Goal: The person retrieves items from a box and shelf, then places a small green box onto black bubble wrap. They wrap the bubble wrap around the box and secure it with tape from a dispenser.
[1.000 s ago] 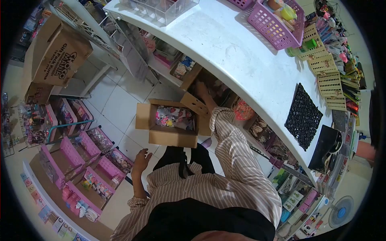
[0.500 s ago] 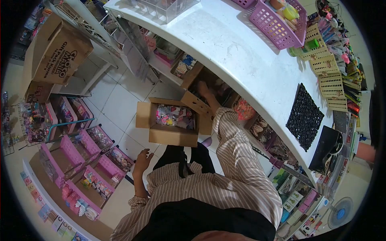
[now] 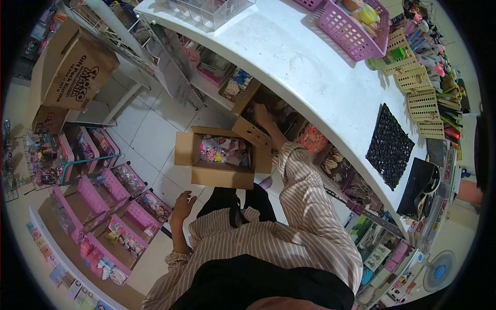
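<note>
My right hand [image 3: 264,115] reaches into a cardboard box [image 3: 247,132] on the shelf under the white counter. Its fingertips are lost among the dark contents of that box. On the floor in front of me stands an open carton [image 3: 222,177] with its flaps folded out, holding small colourful packaged items [image 3: 226,150], pink and white among them. My left hand [image 3: 183,205] hangs beside my body, left of the carton, with loosely bent fingers apart and nothing in them.
Pink baskets [image 3: 95,195] with small goods line the left side. A large brown carton [image 3: 77,72] stands at the upper left. On the white counter [image 3: 289,57] are a purple basket [image 3: 356,31] and a black textured mat [image 3: 390,147]. More goods fill the shelf below.
My right hand has shifted slightly within the shelf box, its wrist turned a little. The counter appears slightly lower left as the view moves. My left hand stays nearly still.
</note>
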Demonstrator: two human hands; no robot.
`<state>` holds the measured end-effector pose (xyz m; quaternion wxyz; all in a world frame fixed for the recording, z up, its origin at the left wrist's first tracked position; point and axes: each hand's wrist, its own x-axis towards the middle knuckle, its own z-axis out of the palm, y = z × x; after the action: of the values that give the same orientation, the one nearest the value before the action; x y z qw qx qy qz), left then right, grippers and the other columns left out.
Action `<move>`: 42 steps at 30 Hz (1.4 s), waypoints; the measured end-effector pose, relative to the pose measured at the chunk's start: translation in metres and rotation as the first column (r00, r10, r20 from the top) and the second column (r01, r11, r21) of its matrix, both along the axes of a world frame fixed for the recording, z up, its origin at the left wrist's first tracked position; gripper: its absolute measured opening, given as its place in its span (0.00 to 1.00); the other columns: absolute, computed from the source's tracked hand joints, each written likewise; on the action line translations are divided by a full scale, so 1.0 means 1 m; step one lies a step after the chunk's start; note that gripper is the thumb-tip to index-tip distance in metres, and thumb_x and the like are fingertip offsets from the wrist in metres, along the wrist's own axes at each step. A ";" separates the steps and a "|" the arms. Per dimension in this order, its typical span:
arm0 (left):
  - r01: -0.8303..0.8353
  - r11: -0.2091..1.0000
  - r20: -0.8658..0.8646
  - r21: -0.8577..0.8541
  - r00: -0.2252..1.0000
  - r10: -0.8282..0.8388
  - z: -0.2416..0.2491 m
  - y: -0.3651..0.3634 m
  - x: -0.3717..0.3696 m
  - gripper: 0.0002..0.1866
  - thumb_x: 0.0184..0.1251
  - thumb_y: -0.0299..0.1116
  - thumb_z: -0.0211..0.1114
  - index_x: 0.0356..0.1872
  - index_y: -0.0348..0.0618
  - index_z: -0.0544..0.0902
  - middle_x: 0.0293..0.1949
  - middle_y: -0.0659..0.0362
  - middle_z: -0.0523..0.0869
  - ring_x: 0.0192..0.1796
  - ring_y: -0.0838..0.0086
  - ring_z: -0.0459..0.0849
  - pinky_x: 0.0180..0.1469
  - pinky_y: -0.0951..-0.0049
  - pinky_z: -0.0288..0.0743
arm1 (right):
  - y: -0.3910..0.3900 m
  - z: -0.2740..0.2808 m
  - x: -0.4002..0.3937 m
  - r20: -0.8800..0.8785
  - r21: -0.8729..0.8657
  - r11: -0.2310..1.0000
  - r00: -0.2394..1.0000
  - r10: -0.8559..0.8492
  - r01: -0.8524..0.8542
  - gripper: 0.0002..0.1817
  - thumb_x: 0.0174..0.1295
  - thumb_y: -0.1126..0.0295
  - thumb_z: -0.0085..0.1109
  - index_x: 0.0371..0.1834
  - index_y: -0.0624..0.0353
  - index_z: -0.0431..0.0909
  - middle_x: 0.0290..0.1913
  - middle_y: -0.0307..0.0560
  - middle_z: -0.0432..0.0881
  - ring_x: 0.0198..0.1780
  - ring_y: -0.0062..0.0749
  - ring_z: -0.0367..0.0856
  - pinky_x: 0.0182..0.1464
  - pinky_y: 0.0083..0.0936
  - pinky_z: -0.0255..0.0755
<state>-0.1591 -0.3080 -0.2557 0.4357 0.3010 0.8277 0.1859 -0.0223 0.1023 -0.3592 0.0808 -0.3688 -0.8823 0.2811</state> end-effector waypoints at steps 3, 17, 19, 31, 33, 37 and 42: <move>0.021 0.999 -0.010 0.031 1.000 -0.021 0.002 0.004 -0.002 0.21 0.62 0.39 0.60 0.48 0.30 0.75 0.45 0.40 0.80 0.43 0.54 0.82 0.45 0.63 0.75 | -0.006 0.027 -0.002 -0.076 -0.050 0.998 0.996 -0.043 0.039 0.20 0.47 0.82 0.53 0.47 0.66 0.73 0.40 0.67 0.78 0.37 0.58 0.79 0.40 0.44 0.73; 0.398 0.474 -0.180 0.785 0.879 -0.441 0.192 0.166 0.064 0.42 0.45 0.31 0.74 0.64 0.39 0.63 0.63 0.48 0.65 0.64 0.56 0.66 0.63 0.64 0.63 | -0.157 0.296 0.110 -0.585 -0.218 0.976 0.798 -0.141 0.013 0.20 0.50 0.73 0.65 0.48 0.62 0.75 0.47 0.49 0.81 0.49 0.40 0.80 0.50 0.29 0.72; 0.390 0.403 -0.145 0.828 0.843 -0.518 0.220 0.180 0.092 0.36 0.45 0.31 0.73 0.60 0.38 0.69 0.58 0.47 0.72 0.58 0.57 0.73 0.57 0.65 0.69 | -0.177 0.333 0.135 -0.631 -0.256 0.967 0.755 -0.178 0.014 0.20 0.50 0.74 0.66 0.48 0.63 0.76 0.47 0.48 0.81 0.50 0.35 0.80 0.51 0.27 0.72; 0.425 0.139 -0.232 0.894 0.706 -0.669 0.297 0.269 0.176 0.24 0.44 0.24 0.72 0.48 0.36 0.79 0.39 0.53 0.82 0.39 0.70 0.81 0.43 0.74 0.74 | -0.151 0.396 0.231 -0.750 -0.075 0.949 0.609 -0.256 0.306 0.26 0.49 0.76 0.67 0.53 0.65 0.70 0.56 0.53 0.73 0.57 0.38 0.73 0.59 0.30 0.67; 0.454 0.134 -0.268 0.881 0.712 -0.649 0.297 0.301 0.186 0.23 0.45 0.26 0.72 0.47 0.36 0.80 0.36 0.54 0.83 0.36 0.72 0.81 0.41 0.75 0.73 | -0.133 0.403 0.248 -0.638 0.197 0.864 0.730 -0.246 0.463 0.29 0.49 0.72 0.67 0.55 0.64 0.68 0.58 0.54 0.71 0.59 0.43 0.71 0.60 0.32 0.64; 0.543 0.073 -0.391 0.837 0.686 -0.614 0.290 0.357 0.208 0.21 0.46 0.28 0.72 0.44 0.35 0.80 0.35 0.53 0.83 0.34 0.68 0.81 0.38 0.73 0.72 | -0.108 0.384 0.281 -0.439 0.323 0.774 0.811 -0.387 0.545 0.23 0.52 0.66 0.64 0.51 0.64 0.72 0.54 0.52 0.74 0.55 0.47 0.72 0.58 0.33 0.64; 0.630 0.031 -0.448 0.776 0.586 -0.675 0.267 0.378 0.218 0.22 0.46 0.31 0.73 0.45 0.36 0.80 0.36 0.55 0.81 0.36 0.66 0.80 0.39 0.72 0.72 | -0.098 0.370 0.292 -0.417 0.275 0.801 0.817 -0.399 0.532 0.17 0.52 0.66 0.63 0.43 0.65 0.76 0.49 0.47 0.78 0.48 0.45 0.74 0.52 0.33 0.67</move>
<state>0.0591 0.0695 0.0109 0.2563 0.8180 0.3496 0.3781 0.2693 0.0042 0.0105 0.3685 -0.5002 -0.7719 0.1350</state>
